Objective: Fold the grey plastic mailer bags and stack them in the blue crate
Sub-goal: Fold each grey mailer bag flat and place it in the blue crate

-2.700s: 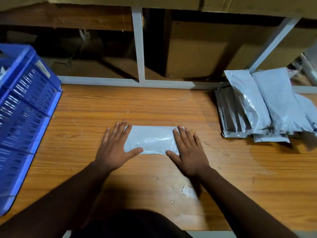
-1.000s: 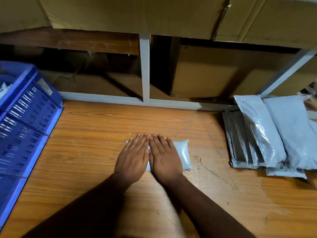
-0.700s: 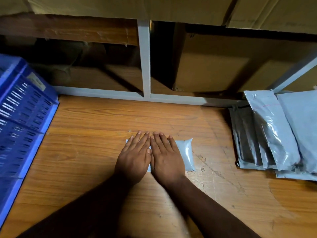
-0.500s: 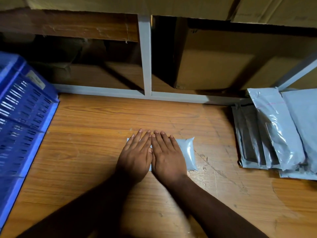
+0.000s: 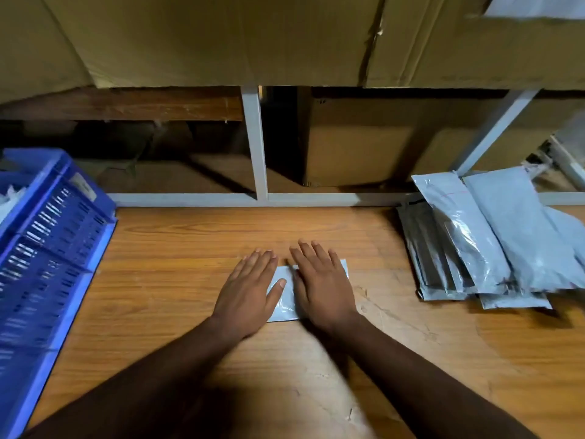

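- A folded grey mailer bag [image 5: 286, 296] is seen lying flat on the wooden table [image 5: 177, 280], near its middle and close to the person's body.
- The left hand [image 5: 250, 289] is laid palm down on the bag's left part, its fingers [image 5: 253, 264] straight and held together; the thumb is stretched across the plastic. Nothing is gripped.
- The right hand [image 5: 319, 286] is pressed flat on the bag's right part, fingers straight and slightly spread, with nothing clasped.
- A narrow strip of the bag is left showing between the two hands, and its right corner is visible past the right hand.
- The blue crate [image 5: 47, 248] is placed at the table's left edge, well apart from the bag; pale contents are glimpsed inside, too blurred to be told.
- A pile of unfolded grey mailer bags [image 5: 493, 242] is spread at the right of the table, overlapping one another.
- Cardboard boxes [image 5: 364, 147] are stored behind a white metal frame [image 5: 258, 153] beyond the table's far edge.
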